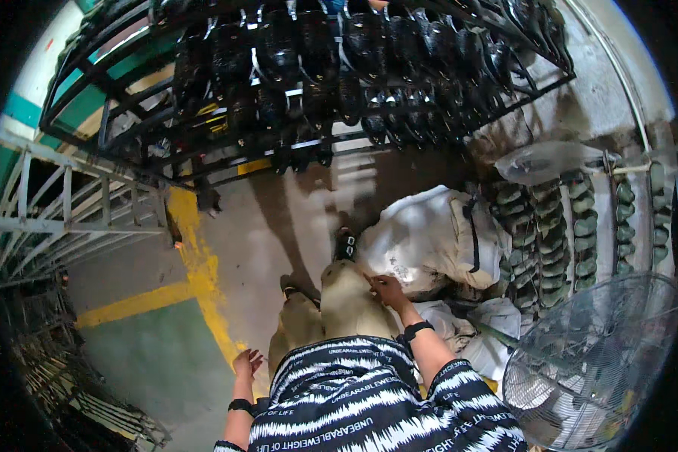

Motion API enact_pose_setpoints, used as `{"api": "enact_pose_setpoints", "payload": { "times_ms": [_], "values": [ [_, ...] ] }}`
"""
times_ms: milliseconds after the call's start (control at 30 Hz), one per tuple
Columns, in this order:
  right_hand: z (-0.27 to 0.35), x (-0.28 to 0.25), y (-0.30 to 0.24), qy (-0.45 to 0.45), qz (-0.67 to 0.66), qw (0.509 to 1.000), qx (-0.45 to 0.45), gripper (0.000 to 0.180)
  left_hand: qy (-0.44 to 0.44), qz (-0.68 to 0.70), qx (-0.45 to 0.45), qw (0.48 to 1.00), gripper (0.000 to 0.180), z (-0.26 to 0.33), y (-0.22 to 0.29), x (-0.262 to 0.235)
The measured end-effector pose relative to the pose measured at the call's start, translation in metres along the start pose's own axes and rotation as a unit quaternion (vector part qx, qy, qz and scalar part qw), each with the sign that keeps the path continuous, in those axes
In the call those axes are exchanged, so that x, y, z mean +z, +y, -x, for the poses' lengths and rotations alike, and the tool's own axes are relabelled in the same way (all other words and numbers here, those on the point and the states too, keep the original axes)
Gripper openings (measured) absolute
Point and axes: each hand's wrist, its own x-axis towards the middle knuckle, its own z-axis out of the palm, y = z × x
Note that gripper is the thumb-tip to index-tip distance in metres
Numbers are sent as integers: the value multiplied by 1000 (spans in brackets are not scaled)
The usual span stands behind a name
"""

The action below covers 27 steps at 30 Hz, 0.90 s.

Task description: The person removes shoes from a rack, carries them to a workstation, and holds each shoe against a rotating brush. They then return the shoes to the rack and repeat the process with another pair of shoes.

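Observation:
My left hand (248,362) hangs beside my left leg with nothing in it, its fingers loosely apart. In front of my right thigh is my right hand (388,289), its fingers loosely bent and the index finger reaching out; I see nothing held in it. Closest to that hand is a large, full white sack (403,237) on the floor, just to its right and ahead. Whether the fingertips touch my khaki trousers (346,297) cannot be made out. One dark shoe (346,245) is set forward beside the sack.
A black metal rack (151,94) crosses the far side, hung with rows of glossy black shoe-like pieces (279,49). Grey metal frames (75,203) stand left. On the right are stacked greenish pieces (554,241) and a large caged fan (591,369). Yellow lines (196,256) mark the floor.

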Motion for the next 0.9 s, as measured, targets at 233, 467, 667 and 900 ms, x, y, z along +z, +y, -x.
{"api": "enact_pose_setpoints", "payload": {
  "times_ms": [233,467,667,900],
  "values": [
    [-61,-52,122,54,-267,953,132,22,-120,-62,138,981,37,12,79,95],
    [-114,-86,79,64,-233,968,67,30,-141,-201,76,966,33,12,120,216],
    [-208,-138,28,83,-282,955,28,22,-139,-337,87,927,32,-8,147,341],
    [-321,-208,-29,138,-366,920,-18,26,-264,-377,129,878,27,-40,186,496]
  ]
}}
